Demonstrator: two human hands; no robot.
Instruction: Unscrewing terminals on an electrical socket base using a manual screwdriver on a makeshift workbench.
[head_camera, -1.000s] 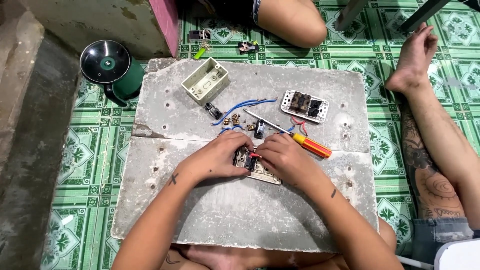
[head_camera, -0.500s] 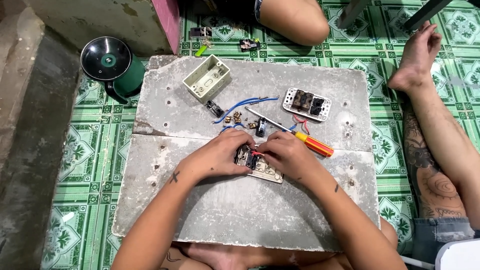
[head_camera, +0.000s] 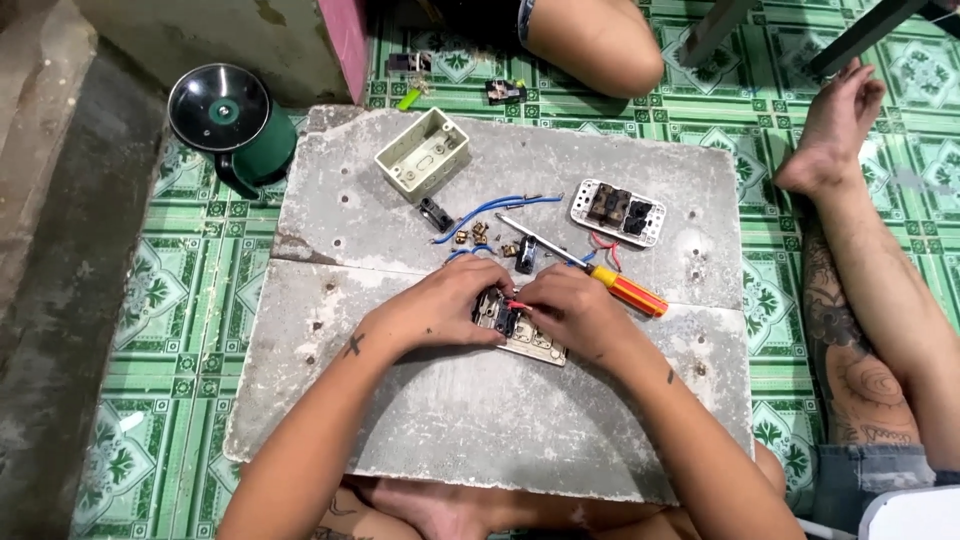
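Almost nothing has moved since the earlier pictures: both hands stay on the same small part at the middle of the slab, and only the fingertips seem to have shifted a little, so the work looks like slow fine handling at one spot. The left hand (head_camera: 440, 310) has its fingers curled down on the left end of the beige switch plate (head_camera: 520, 335) and holds it steady, while the right hand (head_camera: 570, 310) pinches with its fingertips at a dark switch module and a short red wire (head_camera: 517, 304) on top of that plate; what exactly the tips grip is hidden by the fingers. The plate lies flat on the grey concrete slab (head_camera: 480, 430), near its middle, between the two hands. Just to the right of the right hand lies a screwdriver with an orange and red handle (head_camera: 625, 292), not touched by either hand. A little farther are blue wires (head_camera: 490, 212) and small brass parts, then a white socket plate (head_camera: 618, 212) to the right and a cream wall box (head_camera: 422, 153) to the far left. Beyond the slab stands a green cup with a dark lid (head_camera: 222, 120) on the green tiled floor (head_camera: 170, 300). Another person's bare leg (head_camera: 870, 290) rests at the right side.
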